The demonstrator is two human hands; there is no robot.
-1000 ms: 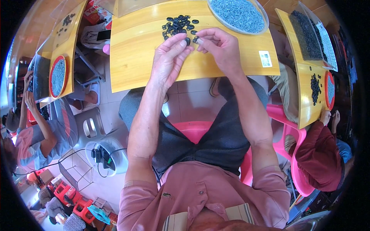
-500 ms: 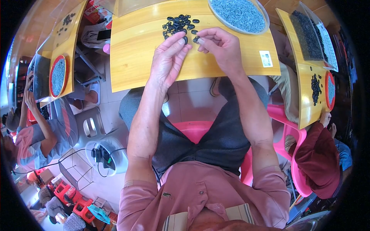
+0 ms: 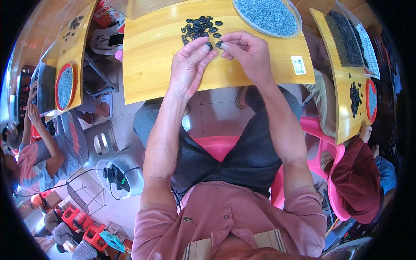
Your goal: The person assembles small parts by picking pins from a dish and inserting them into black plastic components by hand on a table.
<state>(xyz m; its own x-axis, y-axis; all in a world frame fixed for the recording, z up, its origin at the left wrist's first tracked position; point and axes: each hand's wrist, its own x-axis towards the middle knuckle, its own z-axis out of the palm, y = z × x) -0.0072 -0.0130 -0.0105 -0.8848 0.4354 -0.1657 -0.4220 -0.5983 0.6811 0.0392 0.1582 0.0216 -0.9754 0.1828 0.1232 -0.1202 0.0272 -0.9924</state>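
Over the near part of the yellow wooden table, my left hand pinches a small black oval part between thumb and fingertips. My right hand is closed on another small black part, mostly covered by its fingertips. The two parts are close together but apart. Just beyond my hands lies a loose pile of small black oval parts, some showing holes. At the far right of the table stands a round clear tray full of small silvery-blue metal pieces that look like screws.
A white label sticks to the table's right side. Neighbouring tables flank mine, with red-rimmed trays and black parts. One person works at the left, another in a dark red sleeve at the right. A pink chair and grey bucket stand nearby.
Both hands stay almost in place, each keeping its pinched black part. The view has shifted very slightly, and the left hand's part appears turned a little.
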